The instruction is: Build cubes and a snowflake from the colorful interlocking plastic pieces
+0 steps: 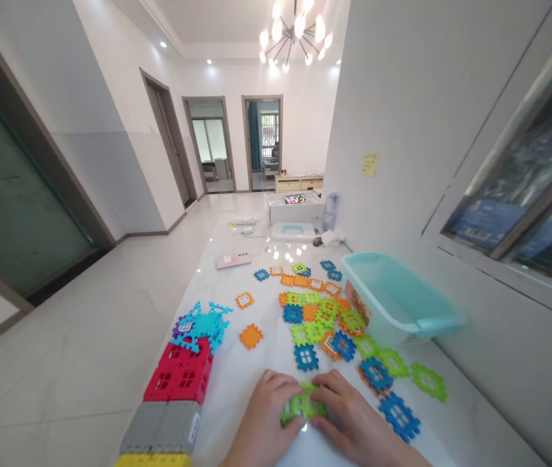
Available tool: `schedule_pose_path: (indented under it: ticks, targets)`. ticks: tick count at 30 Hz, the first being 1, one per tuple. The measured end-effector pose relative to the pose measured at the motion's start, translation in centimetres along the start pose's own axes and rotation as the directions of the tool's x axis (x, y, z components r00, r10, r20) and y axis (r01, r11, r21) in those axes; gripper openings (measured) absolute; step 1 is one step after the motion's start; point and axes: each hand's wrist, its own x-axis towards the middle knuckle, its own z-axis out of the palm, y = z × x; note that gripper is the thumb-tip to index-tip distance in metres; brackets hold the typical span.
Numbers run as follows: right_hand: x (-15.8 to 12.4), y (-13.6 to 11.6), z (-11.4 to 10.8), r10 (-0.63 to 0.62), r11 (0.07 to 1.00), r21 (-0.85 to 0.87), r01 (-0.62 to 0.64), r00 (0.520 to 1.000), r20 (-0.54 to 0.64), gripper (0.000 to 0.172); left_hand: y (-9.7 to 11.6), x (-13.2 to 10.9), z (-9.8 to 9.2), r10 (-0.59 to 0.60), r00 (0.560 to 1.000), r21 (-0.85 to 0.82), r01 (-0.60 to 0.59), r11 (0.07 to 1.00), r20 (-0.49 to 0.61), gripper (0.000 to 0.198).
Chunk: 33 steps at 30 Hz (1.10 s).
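Green interlocking building panels (303,406) lie between my two hands near the front of the white table. My left hand (270,412) grips their left side, thumb in front and fingers behind. On the right side, my right hand (346,410) holds them the same way. How the panels join is partly hidden by my fingers. Just beyond my hands lies a blue window panel (306,357). Loose green, orange and blue panels spread over the table past it, among them a green panel (327,312) and an orange panel (251,336).
Left of my hands stand joined red panels (178,373), grey panels (161,425) and a turquoise pile (205,324). An aqua plastic bin (402,298) stands by the right wall. Farther back are a pink case (233,261) and a white box (292,211) with a phone on it.
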Motion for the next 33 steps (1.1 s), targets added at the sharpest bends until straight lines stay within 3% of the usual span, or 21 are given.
schedule_pose_path:
  ticks: [9,16,25,33]
  targets:
    - [-0.2,-0.1,-0.5,-0.02,1.0,0.016,0.02,1.0,0.022,0.023,0.6,0.0,-0.6,-0.006,1.0,-0.002,0.006,1.0,0.012,0.036]
    - [-0.4,-0.3,-0.1,-0.027,1.0,0.013,0.027,0.999,-0.018,0.019,0.5,-0.1,-0.5,0.034,0.999,-0.011,-0.034,0.999,-0.001,0.047]
    - [-0.3,-0.3,0.8,-0.056,0.998,-0.001,0.056,0.993,-0.1,0.012,0.9,-0.4,0.0,-0.004,0.998,0.037,0.006,0.999,-0.06,0.044]
    - [-0.2,-0.5,1.0,-0.049,0.999,0.013,0.05,0.994,-0.102,0.017,1.3,-0.5,0.0,0.058,0.997,0.064,-0.056,0.996,-0.045,0.038]
